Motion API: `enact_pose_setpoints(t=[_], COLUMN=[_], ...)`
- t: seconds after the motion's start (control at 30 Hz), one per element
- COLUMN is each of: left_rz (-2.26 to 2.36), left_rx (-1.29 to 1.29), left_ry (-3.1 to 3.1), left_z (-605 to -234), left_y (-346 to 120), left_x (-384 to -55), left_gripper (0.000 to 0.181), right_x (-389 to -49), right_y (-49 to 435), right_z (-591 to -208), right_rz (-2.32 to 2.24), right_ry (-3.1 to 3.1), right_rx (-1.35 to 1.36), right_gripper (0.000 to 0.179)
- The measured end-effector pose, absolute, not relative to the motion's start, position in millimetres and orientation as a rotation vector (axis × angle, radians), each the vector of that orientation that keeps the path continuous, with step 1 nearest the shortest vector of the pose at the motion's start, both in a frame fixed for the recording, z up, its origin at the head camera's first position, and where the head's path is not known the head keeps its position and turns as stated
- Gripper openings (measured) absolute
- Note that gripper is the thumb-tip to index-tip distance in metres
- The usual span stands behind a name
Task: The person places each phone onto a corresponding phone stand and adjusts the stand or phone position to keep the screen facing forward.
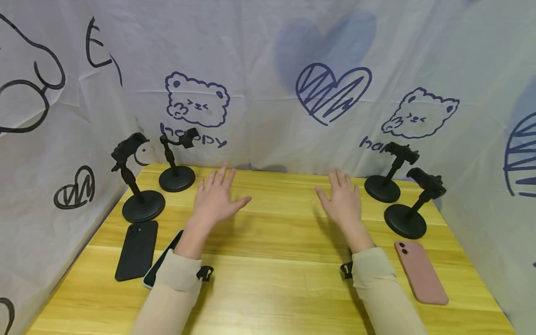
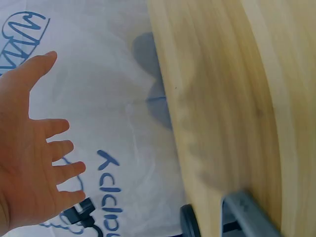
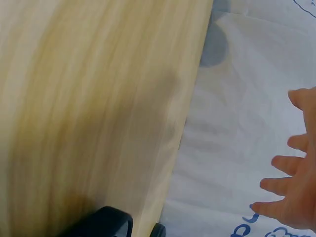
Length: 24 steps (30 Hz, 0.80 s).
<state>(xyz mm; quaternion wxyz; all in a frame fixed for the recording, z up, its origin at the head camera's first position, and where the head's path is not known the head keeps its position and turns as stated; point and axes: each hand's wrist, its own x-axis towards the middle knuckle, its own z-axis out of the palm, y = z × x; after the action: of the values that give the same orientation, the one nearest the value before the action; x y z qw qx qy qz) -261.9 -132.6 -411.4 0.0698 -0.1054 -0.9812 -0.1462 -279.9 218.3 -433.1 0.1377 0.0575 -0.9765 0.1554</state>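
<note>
Fingers spread and palm down, my left hand (image 1: 215, 199) hovers over the back left of the wooden table (image 1: 268, 288), holding nothing. My right hand (image 1: 343, 200) is held out the same way at the back right, its fingers extended and thumb out to the side. In the left wrist view the left hand (image 2: 29, 158) shows bare against the white cloth. The right hand (image 3: 294, 177) appears at the right edge of the right wrist view, likewise bare. Beneath my left forearm lies a phone with a light-blue edge (image 1: 161, 260), partly hidden by the sleeve.
Two black stands (image 1: 144, 206) (image 1: 177, 178) rise at the back left, and two more black stands (image 1: 382, 188) (image 1: 405, 221) at the back right. A black phone (image 1: 137, 251) lies left, a pink phone (image 1: 422, 274) right. White cloth (image 1: 259, 93) with drawings encloses the table.
</note>
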Motion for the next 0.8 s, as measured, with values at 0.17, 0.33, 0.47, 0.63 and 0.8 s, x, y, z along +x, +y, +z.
enact_pose_setpoints(t=[0.17, 0.33, 0.47, 0.63, 0.8], left_rz=[-0.453, -0.489, -0.526, -0.515, -0.425], left_rx=[-0.354, -0.392, -0.45, -0.509, -0.415], left_ry=[-2.892, -2.878, -2.903, -2.945, -3.048], left_z=[-405.4, -401.3, -400.2, -405.6, -413.4], left_y=[-142.6, -156.7, -169.5, -187.3, -204.9], left_x=[-245.4, -227.0, -214.5, -196.9, -178.4], left_gripper=[0.095, 0.093, 0.091, 0.087, 0.085], right_x=[-275.8, -272.6, -271.9, -270.9, -276.2], right_y=[227.7, 244.9, 262.3, 284.8, 303.4], right_z=[-429.3, -428.7, -429.6, -427.6, -426.8], right_rz=[0.631, 0.803, 0.915, 0.993, 1.039], right_ry=[-2.699, -2.589, -2.544, -2.509, -2.476], right_rx=[0.091, -0.014, -0.083, -0.135, -0.192], right_gripper=[0.069, 0.064, 0.062, 0.059, 0.058])
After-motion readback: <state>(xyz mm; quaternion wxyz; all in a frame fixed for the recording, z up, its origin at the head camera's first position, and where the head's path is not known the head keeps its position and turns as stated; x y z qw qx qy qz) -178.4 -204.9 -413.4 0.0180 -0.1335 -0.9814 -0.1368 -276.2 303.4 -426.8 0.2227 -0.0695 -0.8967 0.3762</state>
